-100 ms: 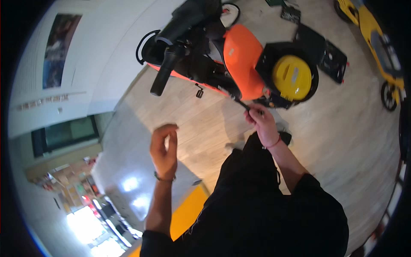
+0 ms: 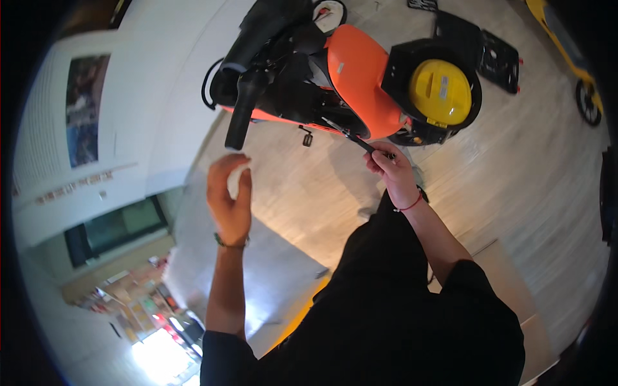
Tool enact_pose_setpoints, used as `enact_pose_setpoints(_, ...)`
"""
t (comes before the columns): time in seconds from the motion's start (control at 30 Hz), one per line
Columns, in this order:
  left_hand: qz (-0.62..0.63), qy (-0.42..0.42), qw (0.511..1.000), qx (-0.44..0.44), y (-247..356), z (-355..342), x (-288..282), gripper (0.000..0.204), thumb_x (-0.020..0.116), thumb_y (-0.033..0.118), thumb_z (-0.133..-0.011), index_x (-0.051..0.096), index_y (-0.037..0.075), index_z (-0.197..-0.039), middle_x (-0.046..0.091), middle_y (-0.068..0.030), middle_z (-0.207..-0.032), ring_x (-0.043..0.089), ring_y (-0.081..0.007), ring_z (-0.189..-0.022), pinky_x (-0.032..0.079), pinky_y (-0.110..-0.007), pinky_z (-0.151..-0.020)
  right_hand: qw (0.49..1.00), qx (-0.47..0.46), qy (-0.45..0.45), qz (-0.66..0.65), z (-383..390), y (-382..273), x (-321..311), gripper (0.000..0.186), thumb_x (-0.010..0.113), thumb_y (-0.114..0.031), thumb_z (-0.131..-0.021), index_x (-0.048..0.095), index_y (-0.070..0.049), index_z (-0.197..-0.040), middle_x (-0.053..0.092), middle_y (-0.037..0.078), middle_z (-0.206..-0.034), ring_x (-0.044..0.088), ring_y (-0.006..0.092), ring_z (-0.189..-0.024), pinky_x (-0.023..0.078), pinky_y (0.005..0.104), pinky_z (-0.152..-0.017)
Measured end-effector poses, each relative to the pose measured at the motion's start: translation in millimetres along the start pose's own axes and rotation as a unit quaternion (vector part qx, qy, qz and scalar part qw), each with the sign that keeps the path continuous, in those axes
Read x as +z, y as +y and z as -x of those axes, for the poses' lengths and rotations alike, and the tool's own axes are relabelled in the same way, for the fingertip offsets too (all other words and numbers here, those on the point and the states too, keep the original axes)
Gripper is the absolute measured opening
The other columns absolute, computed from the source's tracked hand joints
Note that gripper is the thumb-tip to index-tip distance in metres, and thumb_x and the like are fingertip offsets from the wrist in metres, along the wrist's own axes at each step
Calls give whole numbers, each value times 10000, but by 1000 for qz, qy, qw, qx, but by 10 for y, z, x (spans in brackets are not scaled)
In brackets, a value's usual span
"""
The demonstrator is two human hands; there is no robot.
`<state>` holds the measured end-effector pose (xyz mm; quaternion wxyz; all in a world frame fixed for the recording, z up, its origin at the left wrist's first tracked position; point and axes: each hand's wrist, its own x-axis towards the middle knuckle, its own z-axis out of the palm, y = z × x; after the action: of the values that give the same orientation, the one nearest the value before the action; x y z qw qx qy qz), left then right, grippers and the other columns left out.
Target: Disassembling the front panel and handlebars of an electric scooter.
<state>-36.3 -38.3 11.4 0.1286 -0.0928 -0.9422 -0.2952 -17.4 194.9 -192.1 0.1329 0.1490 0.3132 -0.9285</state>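
My right hand (image 2: 394, 170) is closed around a slim tool (image 2: 360, 143) with a dark handle and a thin metallic end. The tool points up and left, its end overlapping the lower side of an orange scooter (image 2: 360, 77); whether it touches is unclear. My left hand (image 2: 228, 196) holds nothing, its fingers curved and thumb apart. It is just below the scooter's black handlebar grip (image 2: 241, 116). A smooth yellow rounded object (image 2: 441, 93), helmet-like, sits in a black holder at the scooter's right end.
Black flat panels (image 2: 499, 61) lie on the floor beyond the scooter. Part of a yellow scooter (image 2: 566, 48) stands at the far right. A white wall panel (image 2: 138, 96) with a picture rises on the left. A small pedal (image 2: 306, 136) juts from the near side of the orange scooter.
My left hand has shifted up and left, closer to the handlebar grip. The right hand has risen slightly with the tool, whose metallic end now shows more. The whole view has shifted.
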Motion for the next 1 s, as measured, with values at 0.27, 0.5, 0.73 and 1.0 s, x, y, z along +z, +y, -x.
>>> enact_pose_setpoints(0.27,-188,-98,976,53,-359,-921,273,413,615,58,-813,501,74,-1209,434,-123,-1278,457,-269,-1160,407,-365,-934,996,-84,15,-34,-382,372,350,202,543,-75,-899,549,11,-1082,639,76,-906,575,115,-779,449,235,-715)
enact_pose_setpoints(0.5,-301,-227,925,43,-346,-1021,350,612,586,-31,-820,337,45,-1374,380,-112,-1335,576,-174,-938,496,-253,-745,997,-63,-26,-26,-740,488,432,201,532,-79,-906,558,-3,-1090,627,63,-897,571,103,-807,463,239,-755)
enact_pose_setpoints(0.73,-172,-216,959,-60,-318,-1032,406,619,552,-50,-800,341,39,-1375,338,-121,-1291,521,-187,-1031,532,-270,-777,992,-74,-74,-66,-975,616,515,204,558,-56,-884,566,-4,-1082,628,74,-887,593,102,-801,469,232,-750)
enact_pose_setpoints(1.0,-170,-161,969,-73,-407,-949,444,640,589,17,-817,287,34,-1381,438,-140,-1219,552,-212,-1033,578,-305,-672,968,-237,-85,-6,-1222,805,526,207,578,-37,-837,570,-40,-1044,594,100,-856,571,200,-703,441,276,-636)
